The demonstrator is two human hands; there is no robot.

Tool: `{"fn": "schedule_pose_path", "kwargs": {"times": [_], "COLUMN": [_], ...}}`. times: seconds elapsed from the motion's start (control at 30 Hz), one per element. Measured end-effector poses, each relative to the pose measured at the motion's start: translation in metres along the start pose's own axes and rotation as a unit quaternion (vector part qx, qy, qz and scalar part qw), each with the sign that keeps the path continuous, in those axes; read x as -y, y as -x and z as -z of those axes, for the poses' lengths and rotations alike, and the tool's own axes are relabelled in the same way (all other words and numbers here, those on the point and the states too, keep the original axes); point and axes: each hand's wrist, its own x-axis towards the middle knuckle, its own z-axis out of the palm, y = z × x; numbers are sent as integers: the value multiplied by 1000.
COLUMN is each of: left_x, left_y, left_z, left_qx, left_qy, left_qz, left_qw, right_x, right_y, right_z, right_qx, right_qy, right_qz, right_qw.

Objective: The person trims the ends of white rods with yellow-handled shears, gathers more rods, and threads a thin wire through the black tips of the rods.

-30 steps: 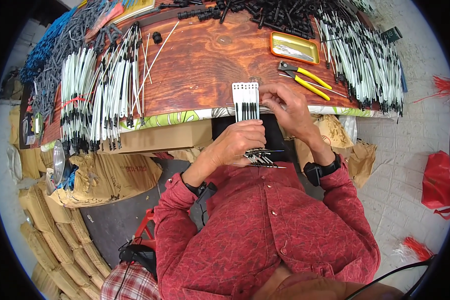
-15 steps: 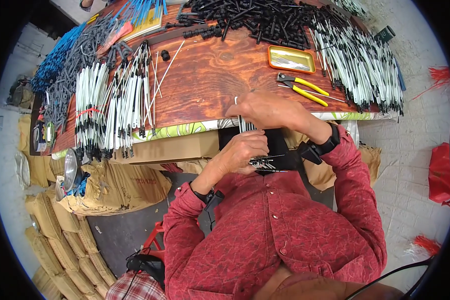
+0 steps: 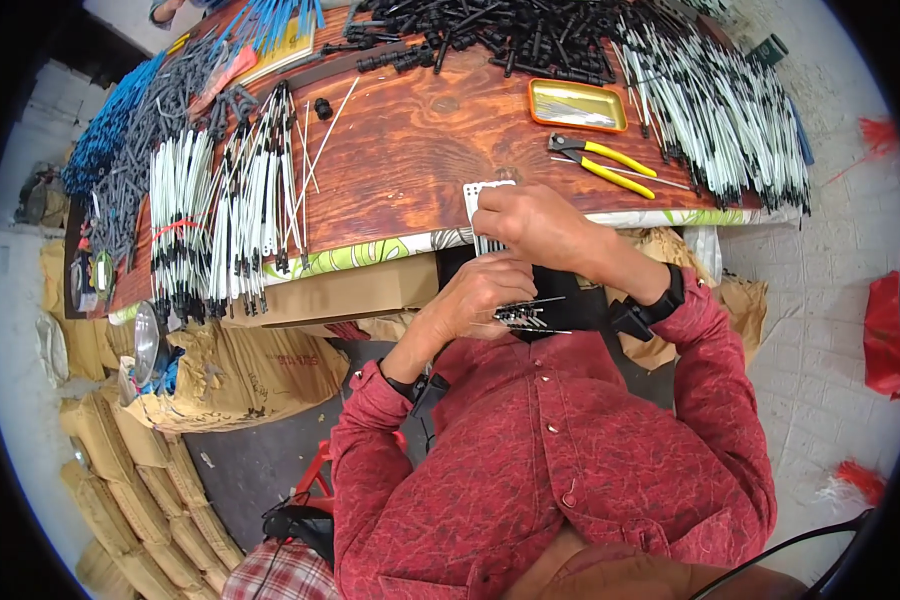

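In front of my chest, at the table's near edge, I hold a bundle of thin rods (image 3: 526, 318). My left hand (image 3: 485, 295) is closed round its lower part, and dark and pale rod ends stick out below the fist. Just above it, my right hand (image 3: 545, 225) has its fingers curled on the upper part. A flat white piece with small dark dots (image 3: 477, 195) shows beyond the right fingers; the hand hides the rest of it. Nearest on the table lie cutting pliers with yellow handles (image 3: 610, 168), jaws pointing left.
An orange-rimmed tray (image 3: 578, 105) holds thin metal pins. White rods with black ends lie in piles at right (image 3: 720, 120) and left (image 3: 185, 210). Black fittings (image 3: 500, 30) are heaped at the back, grey ones (image 3: 150, 140) at far left. A cardboard box (image 3: 360, 290) sits below the edge.
My right hand has shifted slightly, and the dotted white piece now shows beyond its fingers. My left hand keeps its grip on the rods. The view has tilted a little.
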Motion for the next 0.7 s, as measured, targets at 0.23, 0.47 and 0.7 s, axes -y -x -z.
{"fn": "schedule_pose_path", "kwargs": {"times": [0.23,0.47,0.7], "left_x": [-30,-99,-96], "left_y": [-6,-29,-22], "left_z": [22,43,27], "left_qx": [-66,-127,-257], "left_qy": [33,124,229], "left_qz": [52,148,220], "left_qw": [996,973,913], "right_x": [-6,23,45], "right_y": [30,51,83], "right_z": [31,5,-61], "right_qx": [-34,-86,64], "right_qy": [-218,-493,-711], "right_qz": [-14,27,-57], "right_qw": [975,865,698]}}
